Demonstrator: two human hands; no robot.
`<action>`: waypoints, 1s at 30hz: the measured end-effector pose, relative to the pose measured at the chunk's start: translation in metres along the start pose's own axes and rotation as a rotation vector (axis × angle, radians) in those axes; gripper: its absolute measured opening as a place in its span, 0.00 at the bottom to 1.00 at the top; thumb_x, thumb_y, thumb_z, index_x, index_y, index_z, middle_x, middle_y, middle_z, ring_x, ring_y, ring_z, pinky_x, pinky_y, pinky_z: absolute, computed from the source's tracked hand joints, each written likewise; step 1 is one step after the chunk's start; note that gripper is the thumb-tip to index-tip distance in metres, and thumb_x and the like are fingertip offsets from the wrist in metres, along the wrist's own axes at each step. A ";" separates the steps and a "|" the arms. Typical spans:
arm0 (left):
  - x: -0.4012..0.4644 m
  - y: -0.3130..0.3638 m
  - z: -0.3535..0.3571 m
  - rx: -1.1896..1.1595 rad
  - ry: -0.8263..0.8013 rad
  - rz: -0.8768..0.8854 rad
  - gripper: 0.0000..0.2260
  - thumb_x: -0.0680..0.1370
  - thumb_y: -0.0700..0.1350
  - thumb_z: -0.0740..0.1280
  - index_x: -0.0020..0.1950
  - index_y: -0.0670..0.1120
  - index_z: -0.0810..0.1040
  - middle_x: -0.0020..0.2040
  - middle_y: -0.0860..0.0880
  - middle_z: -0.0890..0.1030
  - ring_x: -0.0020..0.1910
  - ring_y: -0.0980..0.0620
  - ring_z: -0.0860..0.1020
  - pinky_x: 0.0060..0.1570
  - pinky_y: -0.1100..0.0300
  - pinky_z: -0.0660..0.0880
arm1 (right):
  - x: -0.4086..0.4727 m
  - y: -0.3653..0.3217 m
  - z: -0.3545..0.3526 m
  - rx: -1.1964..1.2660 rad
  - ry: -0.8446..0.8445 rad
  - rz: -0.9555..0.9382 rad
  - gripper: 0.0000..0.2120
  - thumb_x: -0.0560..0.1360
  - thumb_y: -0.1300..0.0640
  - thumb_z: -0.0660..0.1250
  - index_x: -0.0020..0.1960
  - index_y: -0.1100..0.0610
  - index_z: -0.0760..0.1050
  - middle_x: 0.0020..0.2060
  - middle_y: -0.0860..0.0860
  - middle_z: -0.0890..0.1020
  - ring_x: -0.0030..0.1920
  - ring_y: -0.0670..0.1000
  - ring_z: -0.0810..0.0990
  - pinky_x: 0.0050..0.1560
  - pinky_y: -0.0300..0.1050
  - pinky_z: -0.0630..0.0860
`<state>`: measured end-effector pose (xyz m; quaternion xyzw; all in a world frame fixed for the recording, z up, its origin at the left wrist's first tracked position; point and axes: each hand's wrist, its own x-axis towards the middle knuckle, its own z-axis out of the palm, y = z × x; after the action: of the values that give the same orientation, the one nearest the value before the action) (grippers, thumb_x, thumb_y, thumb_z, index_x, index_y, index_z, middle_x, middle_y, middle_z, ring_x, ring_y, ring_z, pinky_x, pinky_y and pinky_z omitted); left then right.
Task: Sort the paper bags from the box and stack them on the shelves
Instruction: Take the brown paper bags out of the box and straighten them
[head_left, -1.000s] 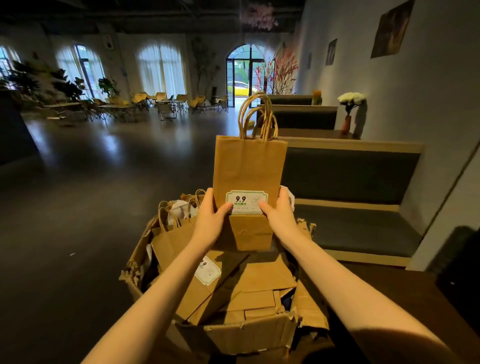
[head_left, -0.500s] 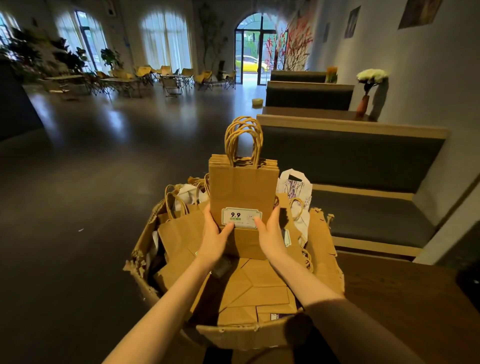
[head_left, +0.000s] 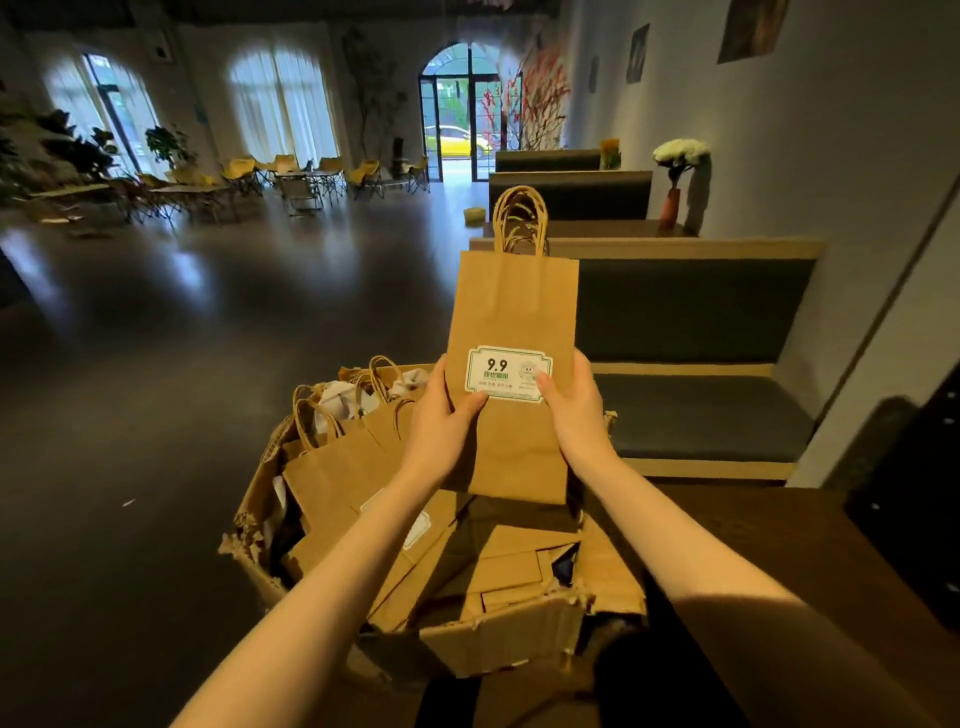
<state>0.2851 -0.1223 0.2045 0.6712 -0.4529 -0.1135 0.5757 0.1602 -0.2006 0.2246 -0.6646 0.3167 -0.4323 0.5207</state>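
You hold a bundle of brown paper bags (head_left: 511, 332) upright above the box, twisted handles (head_left: 519, 218) at the top, a white "9.9" label (head_left: 508, 373) facing you. Your left hand (head_left: 441, 415) grips the bundle's left edge, thumb pressed at the label's lower left corner; your right hand (head_left: 574, 410) grips the right edge, thumb on the label's lower right corner. Fingers of both hands curl behind the bundle, mostly hidden.

Below your fingers sits the torn cardboard box (head_left: 498, 639), resting on the edge of a dark wooden tabletop (head_left: 779, 545). It holds many more bags: upright handled ones (head_left: 332, 457) to the left of your left hand, flat folded ones (head_left: 514, 566) under your wrists, something white (head_left: 337, 397) at the back.

No shelves clearly show. A dark upright unit (head_left: 914, 499) stands far right of your right hand; cannot tell what it is.

Progress, by judgement: early. One bundle lifted out and squared up, nothing seen stacked. Left to do: carry this bundle to a shelf, then clear the rest of the box.

Beyond your fingers: padded booth bench (head_left: 691, 312), white flowers in a vase (head_left: 678, 156).
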 end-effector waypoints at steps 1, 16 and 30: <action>-0.002 0.007 0.008 -0.002 -0.008 0.003 0.24 0.78 0.45 0.64 0.73 0.45 0.63 0.66 0.51 0.73 0.64 0.53 0.72 0.63 0.56 0.70 | 0.000 -0.003 -0.012 -0.017 0.021 -0.014 0.22 0.80 0.60 0.59 0.73 0.58 0.60 0.65 0.52 0.73 0.64 0.47 0.72 0.55 0.30 0.73; -0.099 0.087 0.175 -0.056 -0.094 -0.137 0.25 0.75 0.41 0.69 0.69 0.47 0.64 0.63 0.47 0.74 0.57 0.48 0.76 0.59 0.47 0.73 | -0.048 0.034 -0.223 -0.026 0.005 0.147 0.23 0.78 0.61 0.63 0.71 0.57 0.63 0.64 0.53 0.74 0.64 0.51 0.74 0.58 0.43 0.73; -0.189 0.017 0.229 0.133 -0.248 -0.446 0.31 0.73 0.45 0.72 0.73 0.45 0.63 0.69 0.46 0.71 0.66 0.47 0.71 0.65 0.49 0.68 | -0.106 0.146 -0.268 0.157 -0.160 0.551 0.29 0.76 0.68 0.63 0.73 0.51 0.62 0.59 0.52 0.80 0.56 0.50 0.80 0.51 0.47 0.79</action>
<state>0.0163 -0.1352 0.0779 0.7719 -0.3673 -0.2891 0.4310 -0.1228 -0.2576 0.0805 -0.5432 0.4087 -0.2441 0.6916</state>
